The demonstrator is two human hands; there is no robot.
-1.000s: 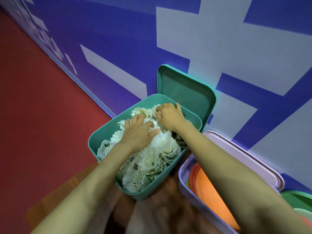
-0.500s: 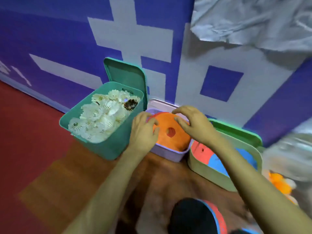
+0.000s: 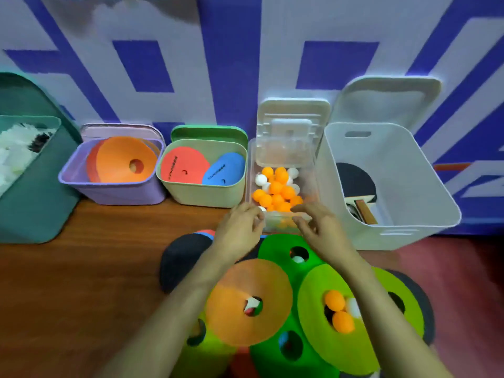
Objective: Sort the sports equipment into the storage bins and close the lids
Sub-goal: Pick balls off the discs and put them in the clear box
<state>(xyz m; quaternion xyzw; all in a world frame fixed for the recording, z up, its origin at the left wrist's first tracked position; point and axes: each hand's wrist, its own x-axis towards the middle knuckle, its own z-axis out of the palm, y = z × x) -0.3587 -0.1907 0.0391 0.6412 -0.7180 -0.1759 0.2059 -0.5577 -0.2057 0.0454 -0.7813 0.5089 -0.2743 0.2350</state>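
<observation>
Both hands have left the lilac bin and now hover at the near rim of the clear plastic box of table-tennis balls. The right hand has loosely curled fingers with nothing visible between them. The left hand curls at the box's front left corner, just beside a white ball; whether it pinches anything cannot be told through the blur. Orange and white table-tennis balls fill the box, and its clear hinged lid stands open against the wall. To the right stands a large white plastic bin, lid up, holding a black-faced wooden paddle. To the left come a pale green bin with a red and a blue flat disc, the lilac plastic bin with orange disc cones, and a teal bin of white shuttlecocks, all with lids open. Under the forearms, on the brown wooden floor, lies an unsorted pile: an orange disc cone, green disc cones, a lime one and a black round paddle.
</observation>
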